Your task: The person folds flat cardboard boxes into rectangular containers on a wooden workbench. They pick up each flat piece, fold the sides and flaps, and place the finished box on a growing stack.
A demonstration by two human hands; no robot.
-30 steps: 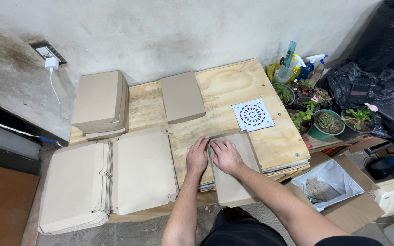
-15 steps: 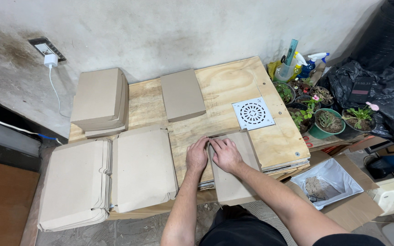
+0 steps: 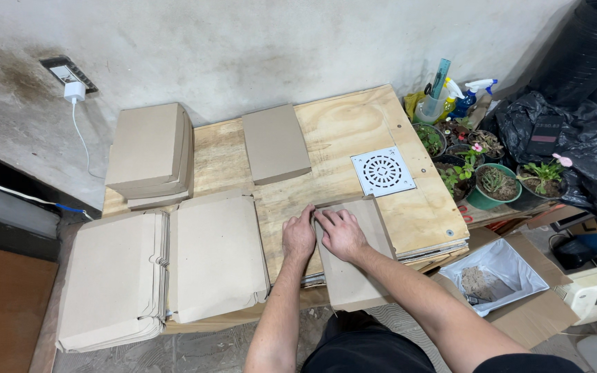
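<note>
head view, just below the middle of the frame: the fingers (image 3: 326, 220) of the right hand (image 3: 342, 233) lie flat and close together on a brown cardboard piece (image 3: 354, 259), pressing down on its upper left corner. the left hand (image 3: 299, 235) sits touching it on the left, fingers curled down onto the cardboard's left edge, so both hands press the sheet and neither is lifting it. the cardboard piece lies on the near edge of the plywood desk (image 3: 340, 128) and hangs partly over that edge toward the person.

just above and to the right of the hands lies a white square drain grate (image 3: 383, 170) with a round slotted pattern. above the hands, near the wall, is a closed flat brown box (image 3: 276, 143). in the upper left of the desk is a stack of closed brown boxes (image 3: 149, 153). lower left are two piles of flat, unfolded brown box blanks (image 3: 164, 266), side by side and touching.

at the right edge of the desk stand small potted plants (image 3: 495, 183) and spray bottles (image 3: 461, 97) in blue, yellow and white. lower right, on the floor, is an open cardboard carton lined with a white bag (image 3: 500, 276). upper left on the wall, a white charger (image 3: 73, 90) is plugged into a socket.
</note>
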